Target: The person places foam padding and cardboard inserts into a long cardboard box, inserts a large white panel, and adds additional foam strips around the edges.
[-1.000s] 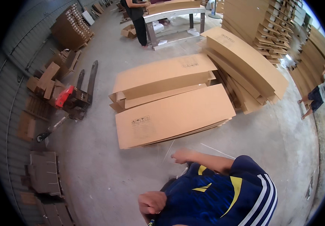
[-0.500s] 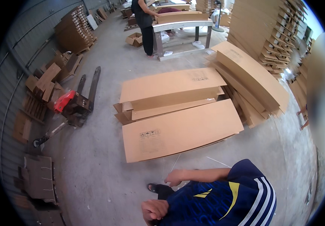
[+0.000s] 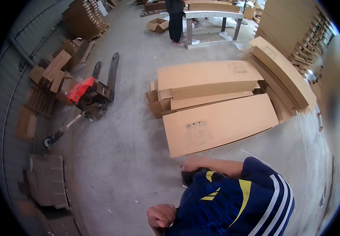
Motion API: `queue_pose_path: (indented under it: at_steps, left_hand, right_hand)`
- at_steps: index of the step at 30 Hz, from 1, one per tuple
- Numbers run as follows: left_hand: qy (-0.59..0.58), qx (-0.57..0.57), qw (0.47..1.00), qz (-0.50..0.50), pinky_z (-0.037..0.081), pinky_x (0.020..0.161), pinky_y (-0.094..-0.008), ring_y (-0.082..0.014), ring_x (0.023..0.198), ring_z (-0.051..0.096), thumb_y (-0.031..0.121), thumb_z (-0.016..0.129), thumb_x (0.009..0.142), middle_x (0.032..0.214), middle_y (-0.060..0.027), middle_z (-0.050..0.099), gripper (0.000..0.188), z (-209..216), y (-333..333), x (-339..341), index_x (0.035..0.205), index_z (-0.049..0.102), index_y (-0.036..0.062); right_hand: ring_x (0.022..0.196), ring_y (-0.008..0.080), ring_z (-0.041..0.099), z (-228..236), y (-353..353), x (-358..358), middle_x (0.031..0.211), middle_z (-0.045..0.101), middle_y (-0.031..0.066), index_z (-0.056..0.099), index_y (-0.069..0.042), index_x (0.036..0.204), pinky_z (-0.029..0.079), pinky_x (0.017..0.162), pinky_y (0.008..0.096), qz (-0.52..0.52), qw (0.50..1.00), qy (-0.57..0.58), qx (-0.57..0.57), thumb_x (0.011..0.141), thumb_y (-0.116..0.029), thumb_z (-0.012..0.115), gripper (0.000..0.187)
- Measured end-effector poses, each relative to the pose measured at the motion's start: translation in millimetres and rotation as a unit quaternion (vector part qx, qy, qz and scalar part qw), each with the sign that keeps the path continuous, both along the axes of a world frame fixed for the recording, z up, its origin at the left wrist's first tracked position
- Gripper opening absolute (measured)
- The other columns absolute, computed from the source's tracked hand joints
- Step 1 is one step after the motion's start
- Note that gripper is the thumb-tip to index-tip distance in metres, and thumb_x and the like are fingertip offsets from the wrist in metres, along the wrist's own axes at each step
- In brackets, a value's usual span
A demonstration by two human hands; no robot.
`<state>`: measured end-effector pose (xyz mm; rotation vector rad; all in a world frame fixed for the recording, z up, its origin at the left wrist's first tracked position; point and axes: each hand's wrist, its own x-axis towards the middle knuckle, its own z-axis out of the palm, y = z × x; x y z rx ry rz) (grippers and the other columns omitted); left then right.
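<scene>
My left hand (image 3: 161, 215) is held low in front of my body. Its fingers are curled closed, and nothing shows in them. My right hand (image 3: 193, 162) reaches across my front, just short of the near edge of a long brown carton (image 3: 221, 126) on the floor. Its fingers are blurred, and I see nothing held there; whether it touches the carton I cannot tell. Behind that carton lies another long carton (image 3: 209, 74), with flaps standing out at its left end. To the right, more long cardboard pieces (image 3: 284, 70) lie stacked at an angle.
A red and black pallet jack (image 3: 91, 94) stands on the left. Scrap cardboard (image 3: 48, 181) lies along the left wall. Further off are a work table (image 3: 213, 15), a person (image 3: 175, 21) standing beside it, and an open box (image 3: 157, 26). A tall cardboard stack (image 3: 284, 23) rises at the back right.
The view has swung left and down, so the cartons and pallet jack sit further right and higher in the picture. My right hand has come closer to the near carton's edge.
</scene>
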<state>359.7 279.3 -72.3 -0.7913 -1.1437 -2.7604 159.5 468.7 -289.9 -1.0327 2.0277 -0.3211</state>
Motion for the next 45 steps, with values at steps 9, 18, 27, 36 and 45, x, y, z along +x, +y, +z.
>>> queue_pose_path:
  at_steps: [9, 18, 27, 36, 45]
  left_hand:
    - [0.035, -0.043, 0.997, -0.056, 0.038, 0.048, -0.0366, -0.0186, 0.045, 0.053, 0.031, 0.063, 0.100, 0.053, -0.0040, 0.058, 0.045, -1, -177, -126, 0.059, 0.056, 0.0114]
    - [0.037, -0.080, 0.992, -0.092, 0.045, 0.055, -0.0377, -0.0235, 0.059, 0.061, 0.033, 0.060, 0.102, 0.070, -0.0090, 0.066, 0.041, 17, -380, -303, 0.070, 0.066, 0.0078]
    - [0.015, -0.038, 0.987, -0.158, 0.039, 0.050, -0.0368, -0.0238, 0.047, 0.056, 0.033, 0.064, 0.102, 0.057, -0.0082, 0.061, 0.050, -26, -490, -557, 0.060, 0.058, 0.0047]
    - [0.001, -0.059, 0.897, -0.438, 0.045, 0.059, -0.0408, -0.0278, 0.054, 0.060, 0.024, 0.068, 0.097, 0.064, -0.0113, 0.064, 0.040, -4, -529, -892, 0.066, 0.062, 0.0008]
    - [-0.027, -0.083, 0.811, -0.578, 0.042, 0.054, -0.0377, -0.0271, 0.050, 0.060, 0.023, 0.066, 0.099, 0.059, -0.0110, 0.062, 0.041, -22, -465, -1175, 0.065, 0.061, 0.0007]
  right_hand:
    - [0.111, 0.0355, 0.068, -91, -89, -90, 0.117, 0.072, 0.0138, 0.067, -0.019, 0.129, 0.052, 0.094, 0.0479, 0.006, 0.991, -0.058, 0.116, 0.093, -0.042, 0.060, 0.043]
    - [0.117, 0.0428, 0.063, -206, -212, -271, 0.129, 0.063, 0.0289, 0.041, 0.003, 0.143, 0.050, 0.100, 0.0500, -0.323, 0.945, -0.034, 0.033, 0.090, -0.035, 0.063, 0.068]
    - [0.093, 0.0355, 0.072, -94, -184, -585, 0.099, 0.072, 0.0234, 0.025, -0.006, 0.154, 0.057, 0.083, 0.0445, -0.863, 0.493, 0.109, 0.004, 0.093, -0.028, 0.060, 0.074]
    - [0.067, 0.0167, 0.067, -162, -266, -617, 0.082, 0.072, 0.0076, 0.063, -0.007, 0.111, 0.055, 0.060, 0.0323, -0.729, 0.665, -0.009, -0.159, 0.100, -0.028, 0.056, 0.024]
    - [0.085, 0.0381, 0.070, -296, -469, -471, 0.090, 0.070, 0.0211, 0.071, -0.003, 0.092, 0.054, 0.072, 0.0479, -0.368, 0.921, -0.017, -0.124, 0.090, -0.028, 0.062, 0.026]
